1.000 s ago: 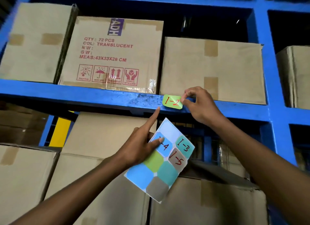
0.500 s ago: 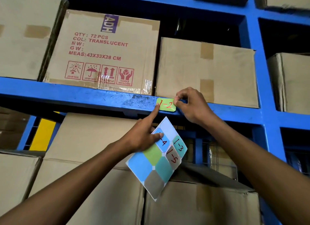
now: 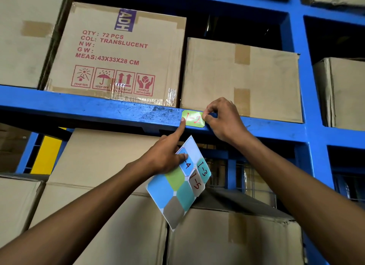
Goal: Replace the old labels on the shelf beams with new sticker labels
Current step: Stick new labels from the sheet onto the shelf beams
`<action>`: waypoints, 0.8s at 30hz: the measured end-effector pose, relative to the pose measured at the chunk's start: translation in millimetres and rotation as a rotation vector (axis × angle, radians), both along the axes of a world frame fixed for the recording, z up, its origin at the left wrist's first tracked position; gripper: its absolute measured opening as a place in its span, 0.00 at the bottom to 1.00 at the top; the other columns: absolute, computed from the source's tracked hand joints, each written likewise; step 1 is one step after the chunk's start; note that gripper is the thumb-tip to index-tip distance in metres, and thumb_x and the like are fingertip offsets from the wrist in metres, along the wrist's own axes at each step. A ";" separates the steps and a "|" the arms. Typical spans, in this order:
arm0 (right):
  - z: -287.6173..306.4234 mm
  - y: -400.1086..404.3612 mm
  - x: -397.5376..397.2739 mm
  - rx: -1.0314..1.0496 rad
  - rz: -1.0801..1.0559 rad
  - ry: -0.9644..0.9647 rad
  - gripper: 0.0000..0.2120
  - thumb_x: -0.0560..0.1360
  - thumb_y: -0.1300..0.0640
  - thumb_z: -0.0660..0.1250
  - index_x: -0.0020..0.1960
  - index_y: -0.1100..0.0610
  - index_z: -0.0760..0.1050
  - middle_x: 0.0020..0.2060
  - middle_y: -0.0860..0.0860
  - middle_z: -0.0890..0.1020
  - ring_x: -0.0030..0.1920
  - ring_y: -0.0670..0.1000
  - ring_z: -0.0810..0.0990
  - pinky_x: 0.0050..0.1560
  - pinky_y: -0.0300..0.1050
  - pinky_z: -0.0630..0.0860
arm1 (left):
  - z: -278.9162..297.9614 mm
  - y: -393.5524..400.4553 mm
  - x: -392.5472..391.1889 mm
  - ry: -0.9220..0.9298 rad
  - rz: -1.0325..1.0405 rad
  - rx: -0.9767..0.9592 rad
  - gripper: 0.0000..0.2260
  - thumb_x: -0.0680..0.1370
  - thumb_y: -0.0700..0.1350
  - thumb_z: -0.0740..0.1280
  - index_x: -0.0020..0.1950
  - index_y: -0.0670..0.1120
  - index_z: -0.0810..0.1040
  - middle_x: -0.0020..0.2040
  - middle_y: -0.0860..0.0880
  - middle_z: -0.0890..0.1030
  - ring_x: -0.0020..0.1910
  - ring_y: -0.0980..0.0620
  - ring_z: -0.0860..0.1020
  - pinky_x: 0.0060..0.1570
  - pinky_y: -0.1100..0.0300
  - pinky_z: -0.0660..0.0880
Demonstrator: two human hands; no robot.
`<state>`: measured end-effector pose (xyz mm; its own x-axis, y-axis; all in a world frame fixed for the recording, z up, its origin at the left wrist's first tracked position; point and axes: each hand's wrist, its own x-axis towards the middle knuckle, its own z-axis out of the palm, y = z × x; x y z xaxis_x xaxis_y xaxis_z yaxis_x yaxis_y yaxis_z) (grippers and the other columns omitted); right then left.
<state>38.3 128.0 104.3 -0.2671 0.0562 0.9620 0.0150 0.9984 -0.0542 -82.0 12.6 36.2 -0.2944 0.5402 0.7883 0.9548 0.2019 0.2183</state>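
A: Where the blue-painted steel shelf beam (image 3: 98, 108) ran under the cartons, what sat on its face?

B: A green octagonal paper sticker label (image 3: 194, 118), "1-2" handwritten in red, lay flat against the beam below the plain brown cardboard box (image 3: 241, 79).

A: Hands?

B: Right hand (image 3: 223, 120) pinched the label's right edge between thumb and fingertips. Left hand (image 3: 166, 156) clamped the white backing sheet of coloured stickers (image 3: 177, 187) under its thumb, index fingertip pressed on the label's left edge. Sheet showed "1-3", "1-5", a partly covered "4".
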 end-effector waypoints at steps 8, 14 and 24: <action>-4.6 0.5 -5.2 -0.037 -0.010 0.110 0.06 0.73 0.58 0.67 0.45 0.59 0.82 0.52 0.56 0.80 0.57 0.53 0.74 0.52 0.51 0.74 | -2.1 -0.5 0.3 0.019 -0.001 0.017 0.44 0.76 0.48 0.68 0.75 0.60 0.35 0.53 0.42 0.81 0.53 0.46 0.76 0.55 0.53 0.73; -3.1 2.0 -6.9 -0.050 -0.024 0.121 0.06 0.73 0.57 0.68 0.44 0.59 0.82 0.51 0.55 0.80 0.57 0.53 0.74 0.50 0.52 0.75 | -1.3 0.0 1.0 -0.004 0.007 0.012 0.44 0.76 0.48 0.68 0.74 0.62 0.34 0.55 0.41 0.79 0.48 0.48 0.80 0.52 0.51 0.77; -10.0 14.2 -7.9 -0.010 -0.076 0.191 0.05 0.74 0.57 0.66 0.46 0.58 0.79 0.51 0.55 0.78 0.56 0.53 0.72 0.53 0.46 0.68 | -3.0 -3.8 -4.5 0.019 0.024 -0.003 0.44 0.76 0.48 0.67 0.72 0.66 0.33 0.54 0.42 0.80 0.50 0.46 0.78 0.53 0.51 0.76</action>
